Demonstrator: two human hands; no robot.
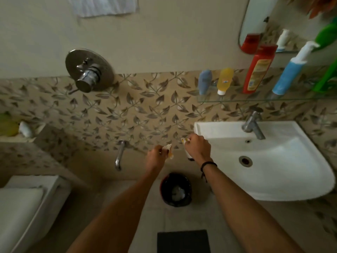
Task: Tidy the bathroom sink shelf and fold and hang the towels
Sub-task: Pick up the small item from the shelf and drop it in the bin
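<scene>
Both hands (197, 147) grip items above bin (176, 189).

A home bathroom: white sink (273, 172) with tap (253, 125), toilet (27, 207), wall shower mixer (89, 70), leaf-pattern tiles (136, 110).

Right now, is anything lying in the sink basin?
No. The white sink basin shows only its drain; the bottles stand on the glass shelf above it.

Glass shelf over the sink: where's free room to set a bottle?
Glass shelf: bare patch between yellow bottle and red bottle. Right end crowded: blue-and-white pump bottle, green item.
</scene>
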